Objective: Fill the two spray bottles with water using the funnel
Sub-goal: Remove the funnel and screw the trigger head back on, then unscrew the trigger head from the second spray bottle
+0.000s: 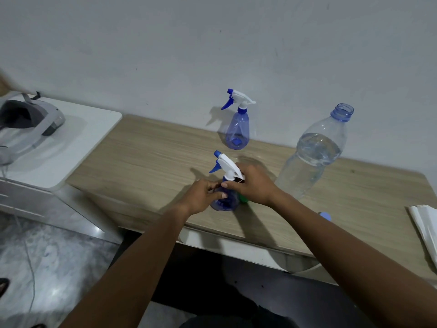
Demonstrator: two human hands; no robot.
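Observation:
A blue spray bottle with a white trigger head stands near the front of the wooden table. My left hand grips its body. My right hand grips the collar under the trigger head. A second blue spray bottle stands upright farther back by the wall, cap on. A large clear water bottle, uncapped and about two-thirds full, stands to the right. A green object, maybe the funnel, peeks out from under my right hand, mostly hidden.
A blue bottle cap lies beside my right forearm. Folded white paper sits at the table's right edge. A white side table to the left carries a grey headset. The wall runs close behind the table.

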